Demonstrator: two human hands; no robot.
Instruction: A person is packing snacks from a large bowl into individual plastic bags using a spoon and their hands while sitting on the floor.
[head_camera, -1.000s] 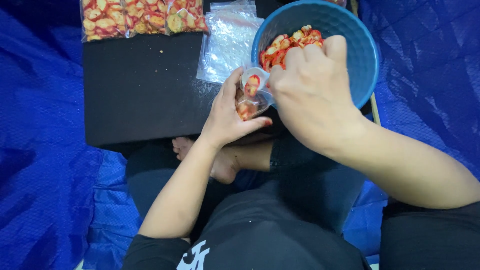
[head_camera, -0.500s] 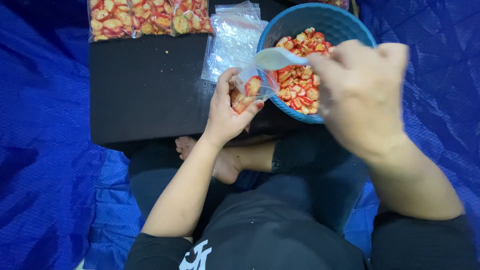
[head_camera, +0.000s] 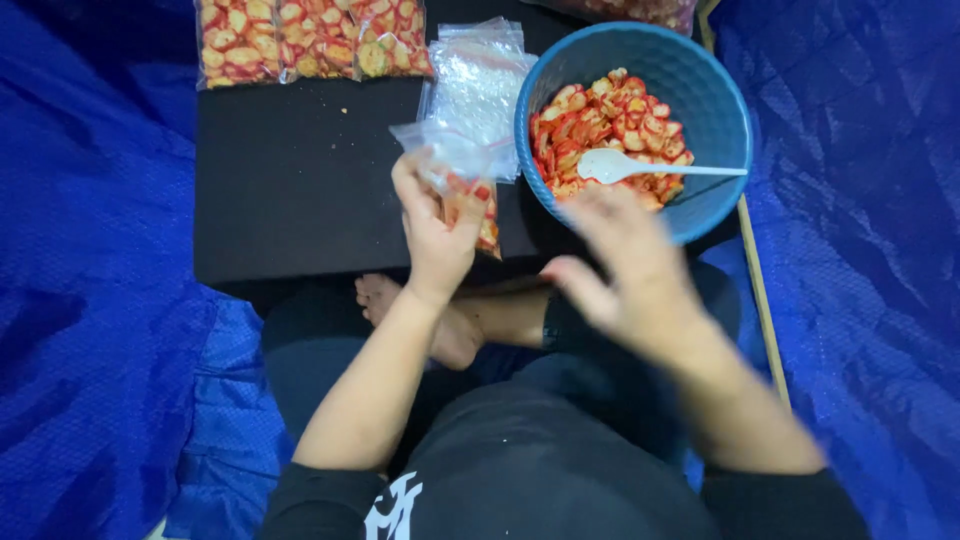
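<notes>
My left hand (head_camera: 436, 228) holds a small clear plastic bag (head_camera: 462, 178) partly filled with red and yellow snack chips, upright above the black board (head_camera: 290, 190). My right hand (head_camera: 625, 262) hovers empty, fingers spread and blurred, just below the blue bowl (head_camera: 712, 90). That bowl holds more red and yellow chips (head_camera: 605, 120), and a white plastic spoon (head_camera: 640, 168) lies across them with its handle resting on the right rim.
A stack of empty clear bags (head_camera: 478, 80) lies on the board beside the bowl. Filled chip bags (head_camera: 310, 38) line the far edge. Blue tarpaulin (head_camera: 90, 300) surrounds everything; my crossed legs and a bare foot (head_camera: 445, 320) are below the board.
My right hand has set the spoon down in the bowl and drawn back toward me, empty. My left hand has turned the filled bag upright and shifted it slightly left.
</notes>
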